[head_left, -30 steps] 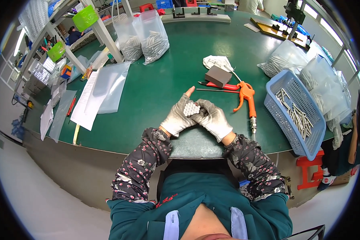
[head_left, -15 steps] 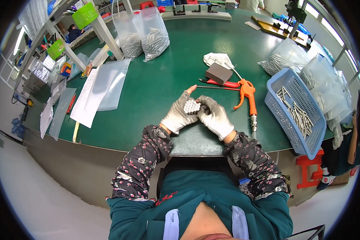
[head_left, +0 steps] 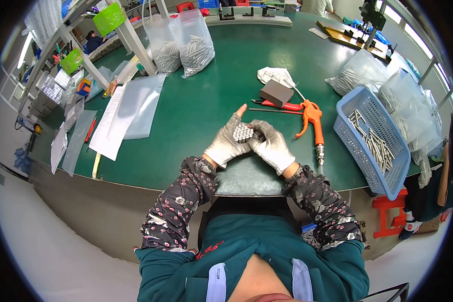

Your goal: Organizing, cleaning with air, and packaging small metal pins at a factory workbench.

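Observation:
A bundle of metal rods (head_left: 243, 132), its round ends turned up toward me, sits between my two gloved hands. My left hand (head_left: 226, 142) is wrapped round its left side, with the thumb sticking up and away. From the other side my right hand (head_left: 272, 147) presses its bent fingers against the bundle. Both white gloves leave fingertips bare. Just beyond my hands lie a thin dark rod (head_left: 272, 110), a red-handled tool (head_left: 289, 106) and a dark brown block (head_left: 276, 93). An orange air blow gun (head_left: 313, 119) lies right of them.
A blue plastic basket (head_left: 343, 126) of loose metal rods stands at the right. Bags of rods (head_left: 357, 72) lie behind it, and more bags (head_left: 196, 48) stand far left. Papers (head_left: 106, 128) and plastic sheets (head_left: 142, 108) cover the left side. A white cloth (head_left: 274, 75) lies beyond the block.
The bundle has tilted slightly between my hands, showing more of the rods' sides. Both hands stay in nearly the same place.

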A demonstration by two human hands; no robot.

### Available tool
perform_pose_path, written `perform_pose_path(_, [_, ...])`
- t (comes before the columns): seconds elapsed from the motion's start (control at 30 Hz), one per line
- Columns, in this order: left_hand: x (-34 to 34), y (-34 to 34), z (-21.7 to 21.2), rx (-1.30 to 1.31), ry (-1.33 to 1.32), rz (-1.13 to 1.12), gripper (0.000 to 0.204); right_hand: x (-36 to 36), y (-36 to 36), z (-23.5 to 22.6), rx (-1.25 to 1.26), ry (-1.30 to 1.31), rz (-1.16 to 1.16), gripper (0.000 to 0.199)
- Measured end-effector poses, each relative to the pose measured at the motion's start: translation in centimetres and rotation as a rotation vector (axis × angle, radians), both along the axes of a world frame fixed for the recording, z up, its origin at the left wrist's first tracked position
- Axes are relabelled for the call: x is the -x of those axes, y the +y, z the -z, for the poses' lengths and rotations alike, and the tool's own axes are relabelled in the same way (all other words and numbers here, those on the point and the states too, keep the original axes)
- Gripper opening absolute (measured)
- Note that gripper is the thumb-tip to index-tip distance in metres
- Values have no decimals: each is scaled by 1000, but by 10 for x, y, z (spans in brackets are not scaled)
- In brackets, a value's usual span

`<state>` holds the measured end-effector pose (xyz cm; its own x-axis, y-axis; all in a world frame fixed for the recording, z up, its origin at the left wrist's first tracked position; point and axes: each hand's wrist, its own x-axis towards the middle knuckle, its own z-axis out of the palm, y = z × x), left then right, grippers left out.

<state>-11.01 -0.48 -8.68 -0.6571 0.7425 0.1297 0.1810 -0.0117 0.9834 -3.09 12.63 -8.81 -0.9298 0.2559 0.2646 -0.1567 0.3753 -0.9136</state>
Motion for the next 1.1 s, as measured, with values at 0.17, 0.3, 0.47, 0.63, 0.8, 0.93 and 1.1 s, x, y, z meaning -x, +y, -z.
perform_pose_path(0.17, [-2, 0, -2, -65, -79, 29, 94, 5, 17, -8, -131, -80, -133, 33])
perform_pose_path(0.3, [-1, -1, 0, 73, 69, -32, 85, 13, 43, -46, -171, 0, -104, 31])
perform_pose_path(0.47, [-5, 2, -3, 63, 101, -35, 80, 20, 57, -56, -386, -273, -53, 42])
perform_pose_path(0.63, [0, 1, 0, 86, 171, -38, 76, -25, 30, -45, -941, -283, -112, 32])
perform_pose_path(0.8, [0, 1, 0, 93, 173, -47, 77, -20, 41, -37, -1103, -250, -164, 12])
perform_pose_path(0.93, [0, 2, 3, 60, 153, -58, 71, -14, 34, -54, -970, -311, -117, 11])
perform_pose_path(1.1, [0, 2, 5, 55, 138, -57, 56, 0, 24, -43, -705, -161, -87, 16])
